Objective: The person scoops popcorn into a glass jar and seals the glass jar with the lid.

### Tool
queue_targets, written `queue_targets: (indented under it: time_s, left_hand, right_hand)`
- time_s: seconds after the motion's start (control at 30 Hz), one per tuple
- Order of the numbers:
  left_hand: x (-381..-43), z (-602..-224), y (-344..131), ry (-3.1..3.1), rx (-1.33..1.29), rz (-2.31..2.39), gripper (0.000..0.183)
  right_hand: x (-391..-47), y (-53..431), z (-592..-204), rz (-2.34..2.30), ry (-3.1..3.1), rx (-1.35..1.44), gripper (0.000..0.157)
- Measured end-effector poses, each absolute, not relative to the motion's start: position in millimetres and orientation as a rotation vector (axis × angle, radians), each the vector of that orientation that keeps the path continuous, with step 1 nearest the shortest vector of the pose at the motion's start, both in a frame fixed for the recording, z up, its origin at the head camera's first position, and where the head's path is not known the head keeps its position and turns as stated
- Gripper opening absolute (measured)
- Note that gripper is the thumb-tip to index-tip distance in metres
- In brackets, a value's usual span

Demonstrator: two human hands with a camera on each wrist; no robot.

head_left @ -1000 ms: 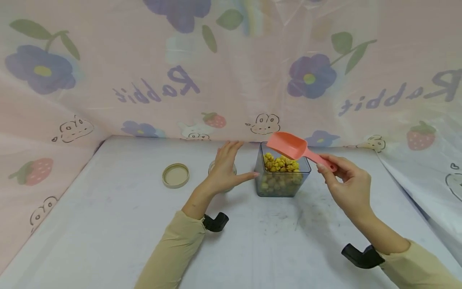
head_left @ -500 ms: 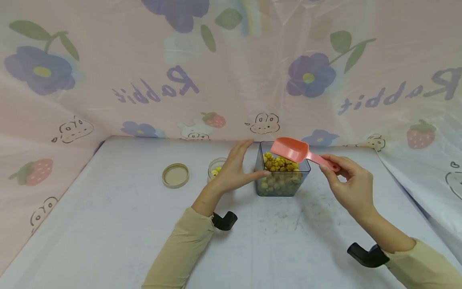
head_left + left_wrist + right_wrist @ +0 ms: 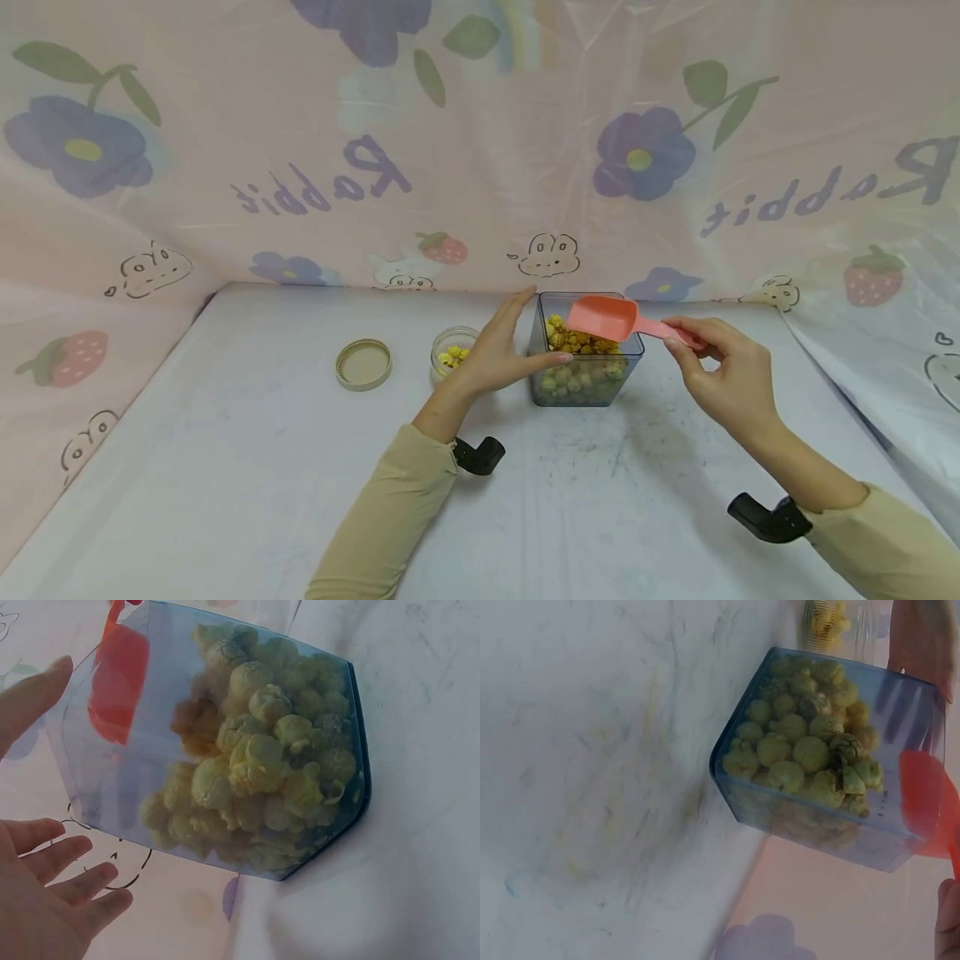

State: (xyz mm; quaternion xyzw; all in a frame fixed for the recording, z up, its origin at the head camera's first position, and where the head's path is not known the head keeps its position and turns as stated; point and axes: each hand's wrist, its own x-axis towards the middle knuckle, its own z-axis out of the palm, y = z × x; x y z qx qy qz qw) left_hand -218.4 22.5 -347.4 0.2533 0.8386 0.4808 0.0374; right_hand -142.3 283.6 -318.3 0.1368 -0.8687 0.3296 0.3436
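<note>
A clear, blue-tinted square container (image 3: 536, 387), part filled with yellow popcorn (image 3: 581, 340), stands upright on the table. At its left side is my left hand (image 3: 491, 357), fingers extended and thumb spread across the front near the rim. In the left wrist view a gap shows between these fingers (image 3: 82, 881) and the container wall (image 3: 161, 682). My right hand (image 3: 731, 379) pinches the end of a coral-pink scoop's handle. The scoop (image 3: 603, 319) is at the container's mouth, and its bowl (image 3: 922, 799) shows through the wall, above the popcorn. I see no popcorn in it.
A small clear jar (image 3: 442, 335) with some popcorn inside stands left of the container, partly behind my left hand. Farther left lies a round beige lid (image 3: 364, 365). A printed curtain (image 3: 487, 192) rises behind the white table (image 3: 225, 467).
My left hand has moved right, from in front of the jar to the container's side, uncovering the jar. The scoop has shifted slightly right and lowered into the container's mouth.
</note>
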Motion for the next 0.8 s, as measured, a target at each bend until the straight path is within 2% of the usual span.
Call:
queue_targets:
  time_s: [0.8]
  left_hand:
    - [-229.3,-359.3,31.1,2.148,0.768,1.766,0.096]
  right_hand:
    - [-150.9,280.4,-301.1,0.544,-2.441,0.472,0.020]
